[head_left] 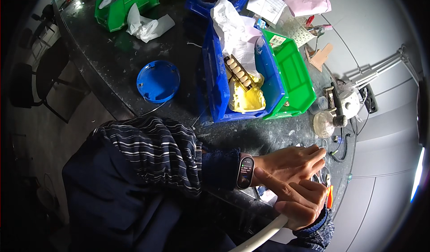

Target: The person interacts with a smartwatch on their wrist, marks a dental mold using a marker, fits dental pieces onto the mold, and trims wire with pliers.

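My left hand (289, 164) extends over the worktop with fingers curled down near small tools and orange-handled pliers (330, 196); anything within its fingers is hidden. On that wrist is a dark smartwatch (245, 171) with its screen lit. My right hand (295, 202) crosses from below, index finger stretched to the watch's edge, other fingers bent. A cream curved tube (262, 237) runs beneath it; whether those fingers grip it is unclear.
A blue bin (215, 104) holds paper, a yellow mould and a strip of beige pieces, beside a green bin (293, 90). Further around are a blue lid (158, 81), crumpled paper (148, 25), bottles (324, 124) and a lamp arm (380, 68). A chair (40, 81) stands left.
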{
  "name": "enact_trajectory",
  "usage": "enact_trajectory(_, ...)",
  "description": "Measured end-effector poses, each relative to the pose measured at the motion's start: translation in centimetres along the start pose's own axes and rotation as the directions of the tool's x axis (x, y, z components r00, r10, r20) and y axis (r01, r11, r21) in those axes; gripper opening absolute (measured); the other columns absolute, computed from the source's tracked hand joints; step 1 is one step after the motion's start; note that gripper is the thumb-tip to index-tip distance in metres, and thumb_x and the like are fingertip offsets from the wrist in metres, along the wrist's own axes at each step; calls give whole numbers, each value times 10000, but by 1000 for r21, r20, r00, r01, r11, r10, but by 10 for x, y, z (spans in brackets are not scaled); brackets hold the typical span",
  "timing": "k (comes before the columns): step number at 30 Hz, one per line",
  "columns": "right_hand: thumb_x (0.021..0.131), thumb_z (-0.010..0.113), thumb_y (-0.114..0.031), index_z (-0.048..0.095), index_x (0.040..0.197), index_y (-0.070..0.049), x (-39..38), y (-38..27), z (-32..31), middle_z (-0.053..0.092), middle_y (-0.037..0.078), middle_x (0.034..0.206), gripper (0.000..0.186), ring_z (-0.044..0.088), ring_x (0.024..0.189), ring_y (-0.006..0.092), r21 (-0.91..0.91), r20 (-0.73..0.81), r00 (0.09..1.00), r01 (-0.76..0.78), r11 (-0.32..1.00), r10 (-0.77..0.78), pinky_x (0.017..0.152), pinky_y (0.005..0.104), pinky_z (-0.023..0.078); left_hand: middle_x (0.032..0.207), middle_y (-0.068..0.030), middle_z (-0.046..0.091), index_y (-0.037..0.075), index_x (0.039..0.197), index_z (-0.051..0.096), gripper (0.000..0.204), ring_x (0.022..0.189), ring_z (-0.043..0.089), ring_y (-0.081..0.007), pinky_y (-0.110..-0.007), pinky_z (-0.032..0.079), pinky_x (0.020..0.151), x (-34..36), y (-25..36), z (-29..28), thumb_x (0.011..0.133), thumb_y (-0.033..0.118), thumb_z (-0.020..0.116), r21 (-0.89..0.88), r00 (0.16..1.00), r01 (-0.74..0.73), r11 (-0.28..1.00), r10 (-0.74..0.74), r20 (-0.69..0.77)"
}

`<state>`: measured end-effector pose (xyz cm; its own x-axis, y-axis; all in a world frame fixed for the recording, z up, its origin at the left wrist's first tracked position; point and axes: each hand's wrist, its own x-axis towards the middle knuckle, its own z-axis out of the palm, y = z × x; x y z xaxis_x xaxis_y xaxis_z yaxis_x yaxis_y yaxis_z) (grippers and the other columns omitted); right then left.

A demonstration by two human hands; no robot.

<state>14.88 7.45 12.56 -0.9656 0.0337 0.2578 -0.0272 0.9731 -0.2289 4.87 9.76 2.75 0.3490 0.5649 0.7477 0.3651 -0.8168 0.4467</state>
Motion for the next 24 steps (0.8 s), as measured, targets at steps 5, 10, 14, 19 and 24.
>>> enact_trajectory(5,683,639,-125,390,815,-112,-2,1,-4,649,286,1047,282,555,452,181,45,6,999,-35,998,35,396,260,406,919,-131,451,-49,860,507,204,871,538,-234,-319,508,702,1,1,1,734,97,574,62,997,-41,997,44,-57)
enact_trajectory(10,729,633,-145,374,887,-125,-5,2,-1,647,299,1028,305,557,447,183,55,-8,1000,-21,998,22,394,258,408,949,-147,470,-58,869,529,230,928,548,-249,-318,537,721,1,-2,3,802,158,566,64,998,-41,997,44,-46)
enact_trajectory(14,746,625,-141,376,904,-125,-5,3,1,655,291,1007,295,560,447,183,58,-36,999,2,998,0,389,261,404,949,-145,470,-57,870,529,222,923,547,-247,-314,538,721,1,0,1,797,150,563,63,998,-35,997,37,-41)
enact_trajectory(19,771,614,-153,375,930,-129,-8,8,4,660,287,993,288,559,444,179,59,-28,999,-18,998,20,384,259,400,948,-136,471,-55,877,538,224,919,546,-230,-299,537,720,1,-4,6,800,154,562,89,999,-43,995,45,-28)
enact_trajectory(24,787,604,-145,371,953,-133,-8,8,6,661,286,983,286,552,432,174,59,-55,998,-20,998,23,377,255,394,954,-139,474,-58,881,543,232,920,546,-225,-294,537,726,1,-4,5,802,159,563,96,999,-37,995,40,-33)
